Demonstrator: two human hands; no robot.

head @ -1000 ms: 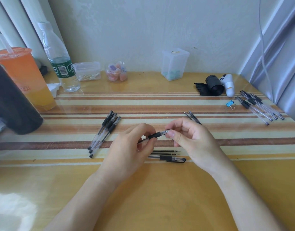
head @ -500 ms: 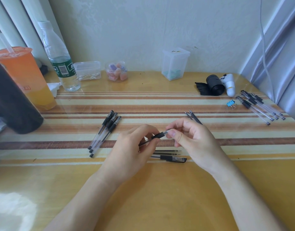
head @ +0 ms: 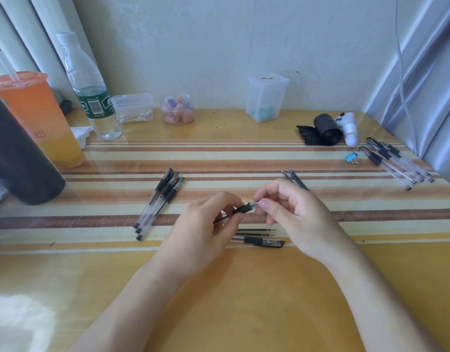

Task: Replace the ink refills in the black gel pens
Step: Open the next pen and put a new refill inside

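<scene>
The table (head: 219, 301) is covered w/ stripes. The L hand (head: 201, 235) & R hand (head: 295, 214) are curled round 1 black pen (head: 244, 208), held above the table's middle. 2 thin refills (head: 257, 232) are laid on the table just below it.

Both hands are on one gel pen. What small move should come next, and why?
Probably the right hand should twist the tip while the left hand steadies the gel pen: the right pinches its clear tip end, the left grips its barrel. Loosening or tightening, I cannot tell. Two loose refills lie just below.
</scene>
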